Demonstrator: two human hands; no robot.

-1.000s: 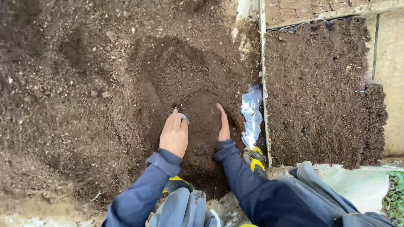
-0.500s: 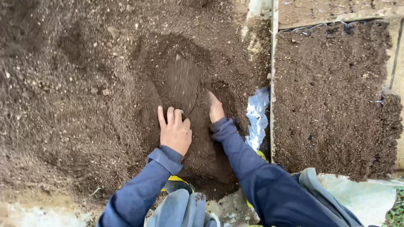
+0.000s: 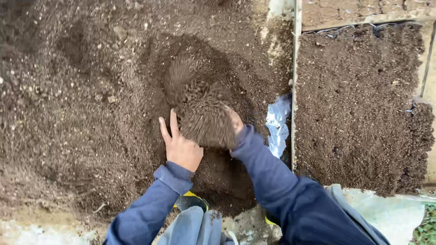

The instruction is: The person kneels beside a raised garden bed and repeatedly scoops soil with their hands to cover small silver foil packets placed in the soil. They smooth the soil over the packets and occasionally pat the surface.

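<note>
— From the head view, what are we holding?

— We're cupping a heap of soil (image 3: 206,122) between left hand (image 3: 181,147) and right hand (image 3: 235,121), both grips spread apart, palms facing inward so it isn't spilling.

— And where?

— Over the hollow in the soil pile (image 3: 81,104), left of the soil-filled tray (image 3: 359,104).

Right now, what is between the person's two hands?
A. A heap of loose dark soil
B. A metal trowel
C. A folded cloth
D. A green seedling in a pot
A: the left hand and the right hand cup a heap of loose dark soil lifted over the hollow in the soil pile; no plant, tool or cloth lies between them.
</note>
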